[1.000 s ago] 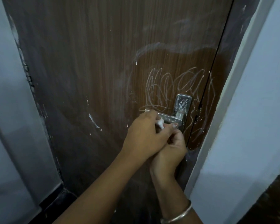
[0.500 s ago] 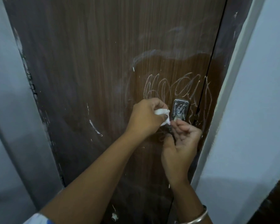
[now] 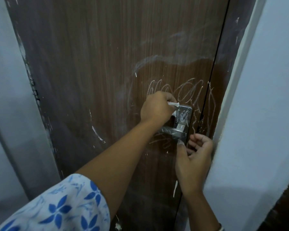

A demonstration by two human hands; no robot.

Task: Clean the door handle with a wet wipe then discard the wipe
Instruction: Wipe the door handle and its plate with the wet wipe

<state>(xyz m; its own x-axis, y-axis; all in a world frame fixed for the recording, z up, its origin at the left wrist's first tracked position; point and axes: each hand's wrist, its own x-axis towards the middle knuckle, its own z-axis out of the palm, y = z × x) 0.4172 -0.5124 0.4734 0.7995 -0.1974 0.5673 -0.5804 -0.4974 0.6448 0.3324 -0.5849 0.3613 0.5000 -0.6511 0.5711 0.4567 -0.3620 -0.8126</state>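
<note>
Possibly the wipe (image 3: 172, 104) is going to slip or tear, since the left hand (image 3: 157, 108) is pinching only a small crumpled wad, pressing it on the metal plate (image 3: 184, 114) just above the door handle (image 3: 172, 130). Right hand (image 3: 196, 152) is hovering just below the handle, fingers loosely curled, holding nothing. Handle is showing dull steel with white streaks; chalk scribbles (image 3: 182, 93) are ringing it on the door (image 3: 107, 64).

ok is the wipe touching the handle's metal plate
Touching. The head view shows the wet wipe, pinched in the left hand, pressed against the top left corner of the handle's metal plate.
</note>
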